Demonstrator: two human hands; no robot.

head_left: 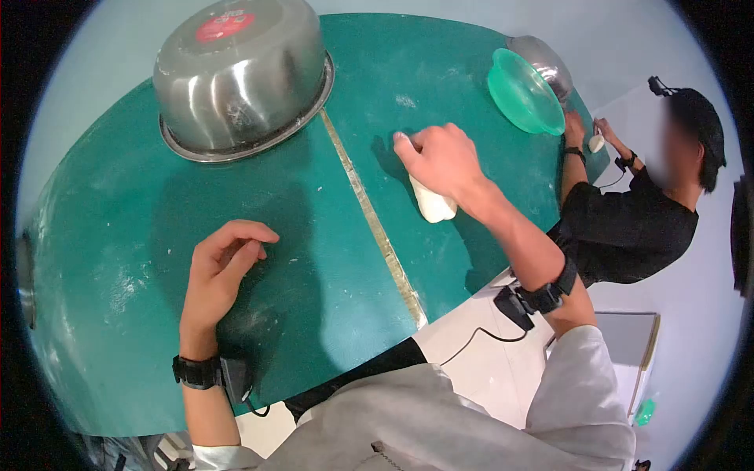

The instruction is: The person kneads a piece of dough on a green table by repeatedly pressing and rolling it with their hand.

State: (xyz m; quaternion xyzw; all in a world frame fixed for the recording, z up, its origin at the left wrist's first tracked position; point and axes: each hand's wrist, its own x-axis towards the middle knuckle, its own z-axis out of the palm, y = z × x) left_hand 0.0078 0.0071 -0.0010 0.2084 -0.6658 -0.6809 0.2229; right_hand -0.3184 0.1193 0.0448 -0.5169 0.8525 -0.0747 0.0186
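Note:
My right hand presses down on a pale roll of dough lying on the green table, right of the table's seam. The fingers curl over the dough's far end, and the near end sticks out below my palm. My left hand rests on the table to the left of the seam, fingers loosely curled, with nothing in it. Both wrists carry black bands with cables.
A large upturned steel bowl sits at the far left of the table. A green plastic bowl and a second steel bowl stand at the far right. A person in black works a small dough piece there.

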